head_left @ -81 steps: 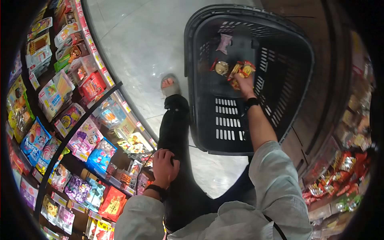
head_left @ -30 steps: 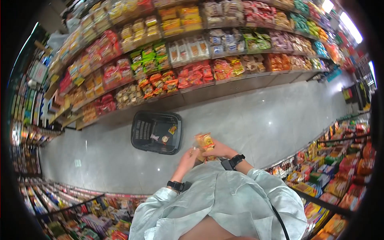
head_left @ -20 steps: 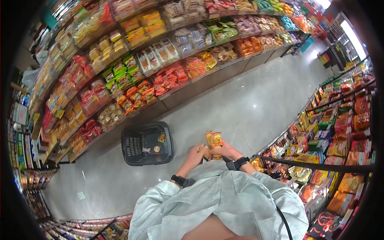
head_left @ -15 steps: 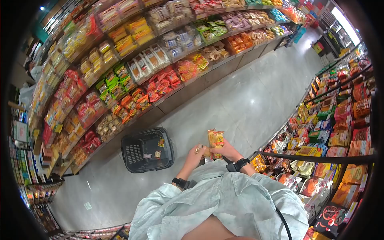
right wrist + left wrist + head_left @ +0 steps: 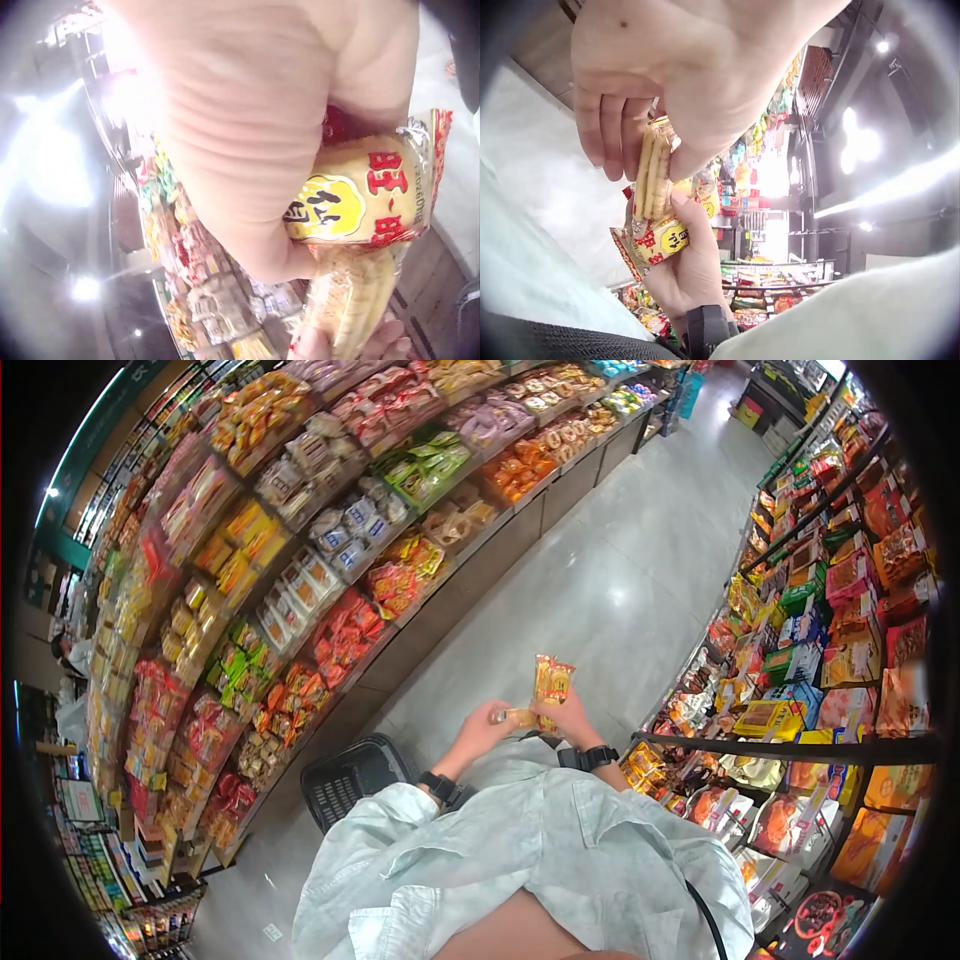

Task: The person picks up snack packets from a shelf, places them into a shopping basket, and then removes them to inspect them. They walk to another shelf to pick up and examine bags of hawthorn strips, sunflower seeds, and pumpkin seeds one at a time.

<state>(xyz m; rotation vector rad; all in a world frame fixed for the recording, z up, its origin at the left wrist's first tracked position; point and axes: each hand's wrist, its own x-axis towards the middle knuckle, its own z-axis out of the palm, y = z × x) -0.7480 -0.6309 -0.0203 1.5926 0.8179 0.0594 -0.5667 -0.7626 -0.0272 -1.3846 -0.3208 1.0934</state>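
Observation:
In front of the body, both hands hold small packets of rice crackers. My left hand (image 5: 482, 732) pinches a clear-wrapped packet of rice crackers (image 5: 654, 176) between thumb and fingers; the pale crackers show edge-on in the left wrist view. My right hand (image 5: 566, 720) grips a red and gold rice cracker packet (image 5: 360, 199), printed with red characters and a yellow oval. In the right wrist view, the clear-wrapped packet lies right under the printed one, and the left fingertips (image 5: 386, 341) show below. The right palm hides part of the printed packet.
A black shopping basket (image 5: 335, 800) stands on the grey floor to the left, partly covered by the left sleeve. Shelves of bagged snacks (image 5: 345, 635) line the left side. Another display of packets (image 5: 815, 630), with a black rail (image 5: 780, 747), runs along the right.
Earlier the right hand gripped packets inside the basket and the left rested on the leg. The body has since risen, the hands have come together, and the view has turned right.

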